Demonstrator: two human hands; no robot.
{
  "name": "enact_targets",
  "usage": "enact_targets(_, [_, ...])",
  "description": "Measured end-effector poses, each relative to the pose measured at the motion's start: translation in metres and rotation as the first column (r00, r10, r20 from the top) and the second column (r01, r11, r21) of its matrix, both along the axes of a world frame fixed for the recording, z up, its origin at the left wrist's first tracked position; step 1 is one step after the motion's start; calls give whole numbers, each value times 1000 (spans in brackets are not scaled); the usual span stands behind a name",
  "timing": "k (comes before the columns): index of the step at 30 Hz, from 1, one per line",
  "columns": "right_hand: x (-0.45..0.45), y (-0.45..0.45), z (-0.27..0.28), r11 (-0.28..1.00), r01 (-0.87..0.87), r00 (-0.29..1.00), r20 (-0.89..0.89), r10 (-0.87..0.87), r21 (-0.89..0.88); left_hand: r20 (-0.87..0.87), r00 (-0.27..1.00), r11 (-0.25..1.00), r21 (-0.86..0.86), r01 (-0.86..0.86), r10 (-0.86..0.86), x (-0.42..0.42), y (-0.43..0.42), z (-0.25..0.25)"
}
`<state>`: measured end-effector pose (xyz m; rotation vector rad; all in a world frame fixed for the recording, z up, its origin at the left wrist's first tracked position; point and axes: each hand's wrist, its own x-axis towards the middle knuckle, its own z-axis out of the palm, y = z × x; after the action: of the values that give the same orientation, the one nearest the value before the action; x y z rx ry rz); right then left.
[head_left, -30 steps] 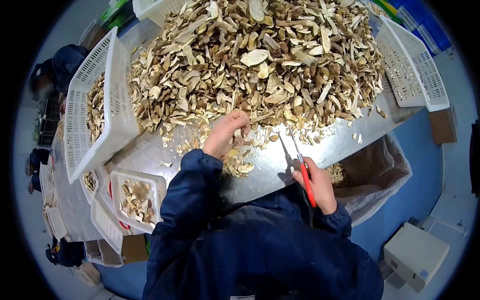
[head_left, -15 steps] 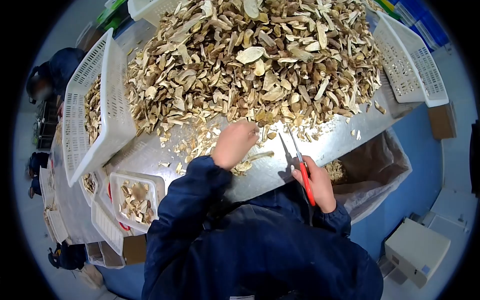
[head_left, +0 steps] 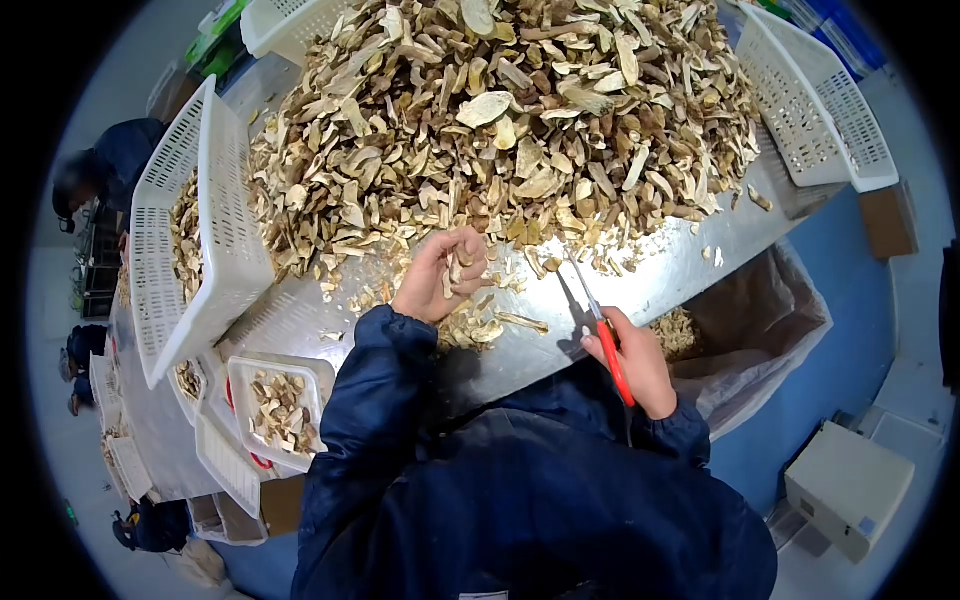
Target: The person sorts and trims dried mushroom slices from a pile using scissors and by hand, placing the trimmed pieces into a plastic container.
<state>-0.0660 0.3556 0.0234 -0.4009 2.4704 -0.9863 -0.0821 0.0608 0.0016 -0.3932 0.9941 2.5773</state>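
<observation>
My left hand (head_left: 428, 278) is palm up over the near edge of the pile, its fingers curled around a few pale dried mushroom pieces (head_left: 453, 272). In my right hand (head_left: 648, 372) are red-handled scissors (head_left: 614, 362), their blades pointing away from me over the metal table. The large heap of dried mushroom slices (head_left: 510, 120) fills the table beyond both hands. Between the hands lies a long thin slice (head_left: 522, 322), and a small pile of fragments (head_left: 468, 328) sits just below my left hand.
A white perforated basket (head_left: 235, 215) stands tilted at the left, another basket (head_left: 810, 110) at the far right. Left of my arm is a plastic tub (head_left: 322, 385) with mushroom pieces. A lined bin (head_left: 760, 330) stands below the table's right edge. Other people work at the far left.
My left hand has drawn back slightly left and turned palm up, showing mushroom pieces in its fingers. My right hand with the scissors is almost unmoved. The view has shifted slightly.
</observation>
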Motion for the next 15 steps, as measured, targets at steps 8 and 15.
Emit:
enact_targets(8, [1, 1, -4, 1000, -4, 1000, -10, 4, -8, -287, 885, -127, -927, -353, -367, -20, 51, -17])
enact_targets(15, [3, 2, -9, 1000, 25, 1000, -4, -25, -19, -103, 899, -355, -895, -271, -426, -25, 51, -21])
